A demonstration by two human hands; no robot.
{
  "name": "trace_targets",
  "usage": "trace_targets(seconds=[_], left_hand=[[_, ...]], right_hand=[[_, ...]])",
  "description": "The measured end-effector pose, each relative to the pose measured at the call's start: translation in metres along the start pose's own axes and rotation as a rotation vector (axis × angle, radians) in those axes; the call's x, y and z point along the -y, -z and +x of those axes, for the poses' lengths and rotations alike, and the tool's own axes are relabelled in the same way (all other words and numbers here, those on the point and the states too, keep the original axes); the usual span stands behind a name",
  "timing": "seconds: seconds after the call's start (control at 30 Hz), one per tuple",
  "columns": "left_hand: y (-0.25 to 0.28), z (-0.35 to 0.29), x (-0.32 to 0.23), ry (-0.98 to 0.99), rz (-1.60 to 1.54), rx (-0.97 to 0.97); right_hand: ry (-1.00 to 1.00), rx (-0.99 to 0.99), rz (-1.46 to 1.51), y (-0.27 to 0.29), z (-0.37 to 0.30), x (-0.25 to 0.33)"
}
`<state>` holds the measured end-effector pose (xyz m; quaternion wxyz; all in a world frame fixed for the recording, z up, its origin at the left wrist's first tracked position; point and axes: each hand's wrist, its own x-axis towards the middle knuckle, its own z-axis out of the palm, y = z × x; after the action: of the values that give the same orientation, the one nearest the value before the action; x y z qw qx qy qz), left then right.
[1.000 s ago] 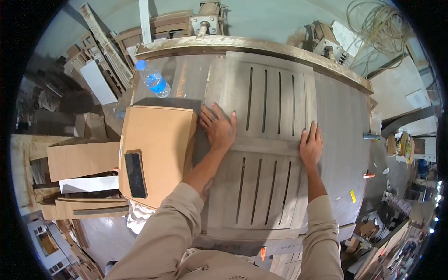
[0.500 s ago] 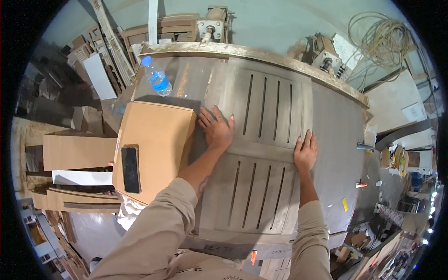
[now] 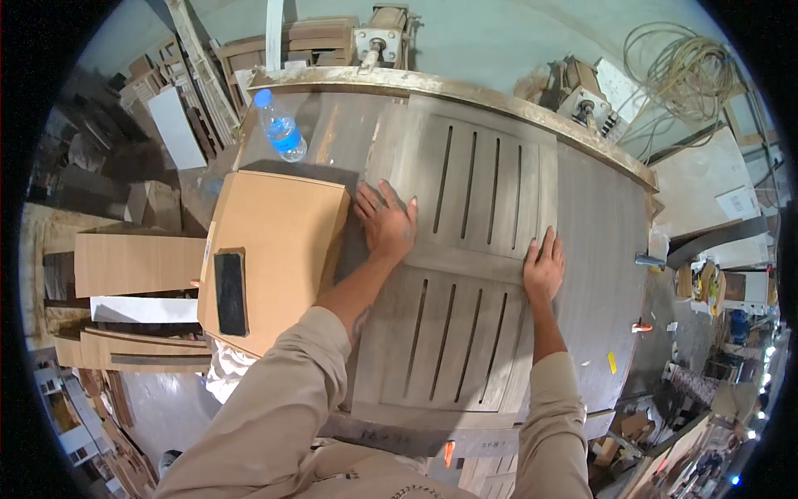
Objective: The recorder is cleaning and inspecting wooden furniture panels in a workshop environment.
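Observation:
A grey-brown wooden door panel with two rows of long slots lies flat on the worktable. My left hand rests on the panel's left edge, its fingers spread and pointing away from me. Along the right edge, my right hand lies with fingers stretched out. Neither hand grips anything. Just left of my left forearm stands a closed cardboard box with a black phone lying on its top.
A water bottle with a blue cap stands behind the box. Along the table's far edge runs a wooden rail, with cylinder-like machines behind it. Coiled hose hangs at far right. Boards are stacked at left.
The view has shifted slightly, so the box and bottle sit a little higher in it. Both hands stay at the same places on the panel's edges.

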<state>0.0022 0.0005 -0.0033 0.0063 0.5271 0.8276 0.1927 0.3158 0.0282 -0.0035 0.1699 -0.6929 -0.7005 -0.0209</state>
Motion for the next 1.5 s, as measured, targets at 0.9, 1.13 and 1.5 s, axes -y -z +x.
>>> trace_targets(seconds=[0.9, 1.13, 1.5], left_hand=[[-0.02, 0.004, 0.002, 0.044, -0.191, 0.006], [-0.02, -0.001, 0.01, 0.126, -0.151, 0.122], [-0.011, 0.002, 0.01, 0.1, -0.131, 0.08]], right_hand=[[0.067, 0.014, 0.041, -0.007, 0.006, -0.016], [0.4, 0.059, 0.203, 0.011, -0.061, 0.051], [0.439, 1.517, 0.974, 0.04, -0.341, 0.194]])
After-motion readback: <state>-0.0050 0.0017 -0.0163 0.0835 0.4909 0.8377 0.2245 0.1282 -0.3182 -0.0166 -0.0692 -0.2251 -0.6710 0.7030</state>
